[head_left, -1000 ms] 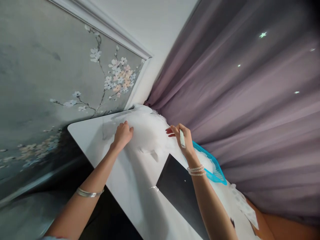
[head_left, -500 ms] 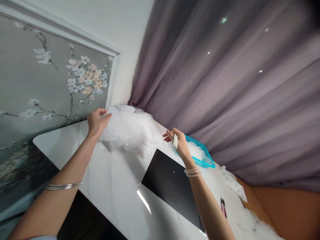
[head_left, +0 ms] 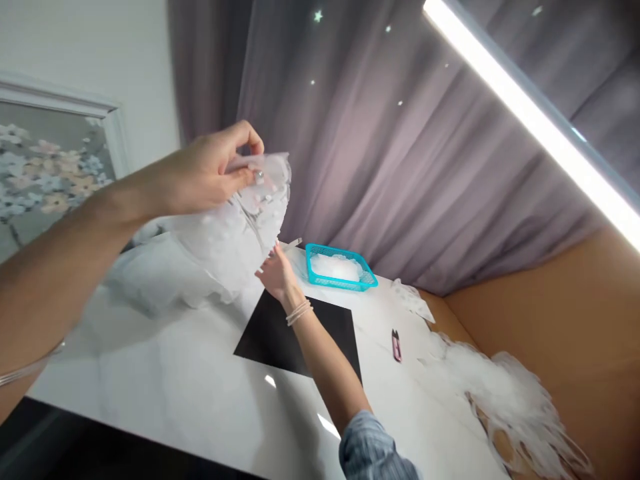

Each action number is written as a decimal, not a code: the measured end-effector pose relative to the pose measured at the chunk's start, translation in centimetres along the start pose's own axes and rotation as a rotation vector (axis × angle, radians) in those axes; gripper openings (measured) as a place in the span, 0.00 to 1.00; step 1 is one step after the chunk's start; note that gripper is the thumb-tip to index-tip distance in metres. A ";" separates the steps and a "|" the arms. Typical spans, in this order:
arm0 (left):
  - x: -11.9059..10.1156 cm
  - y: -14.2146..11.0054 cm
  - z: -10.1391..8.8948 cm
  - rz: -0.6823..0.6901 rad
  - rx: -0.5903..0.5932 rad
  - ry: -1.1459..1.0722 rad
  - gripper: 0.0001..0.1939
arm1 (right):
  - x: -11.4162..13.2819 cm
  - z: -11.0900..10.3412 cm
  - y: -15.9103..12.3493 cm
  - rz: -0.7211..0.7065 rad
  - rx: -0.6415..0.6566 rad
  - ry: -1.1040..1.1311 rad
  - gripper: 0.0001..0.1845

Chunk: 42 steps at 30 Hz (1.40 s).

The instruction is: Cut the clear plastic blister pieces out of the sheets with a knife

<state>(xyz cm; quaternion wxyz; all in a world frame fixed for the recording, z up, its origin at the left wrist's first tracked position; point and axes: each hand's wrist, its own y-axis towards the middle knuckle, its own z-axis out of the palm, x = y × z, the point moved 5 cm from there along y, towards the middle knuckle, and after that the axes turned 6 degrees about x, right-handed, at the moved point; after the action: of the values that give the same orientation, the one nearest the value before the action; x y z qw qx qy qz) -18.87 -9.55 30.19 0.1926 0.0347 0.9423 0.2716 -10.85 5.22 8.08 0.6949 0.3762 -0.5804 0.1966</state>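
My left hand [head_left: 210, 170] is raised above the white table [head_left: 200, 380], its thumb and fingers pinched on the top edge of a piece of sheer white fabric [head_left: 235, 227] with small white dots. The fabric hangs down toward the table. My right hand [head_left: 276, 273] reaches to the lower edge of that fabric, its fingers closed; a thin white stick-like thing [head_left: 295, 242] pokes out beside it. A black square mat [head_left: 295, 333] lies on the table under my right forearm.
A turquoise basket [head_left: 340, 267] with white stuff stands at the table's far edge by the purple curtain [head_left: 400, 147]. Small pink clippers [head_left: 396, 345] lie right of the mat. White netting [head_left: 505, 393] is heaped at the right, over a brown surface. A light bar [head_left: 525, 107] crosses the upper right.
My left hand has lifted the white fabric off the table and up toward the camera. The view has swung right, showing the clippers and the netting heap. My right hand stayed near the fabric.
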 end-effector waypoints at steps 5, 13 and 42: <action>-0.4 -1.0 -0.5 -0.214 -0.129 -0.109 0.26 | 2.7 -4.0 -9.7 0.007 -0.097 0.087 0.26; 5.0 -5.2 14.5 -0.276 0.198 0.045 0.19 | 3.7 -15.2 -21.8 0.232 -0.469 -0.126 0.29; -9.5 -15.1 37.2 0.233 0.446 0.198 0.34 | 0.1 -19.0 -23.0 0.205 -0.034 -0.721 0.08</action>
<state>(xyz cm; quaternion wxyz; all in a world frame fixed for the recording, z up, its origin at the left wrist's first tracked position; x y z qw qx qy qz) 4.71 -5.47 -3.42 0.0546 0.1576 0.9828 0.0797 18.02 4.83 0.60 0.4288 0.3495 -0.8257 0.1106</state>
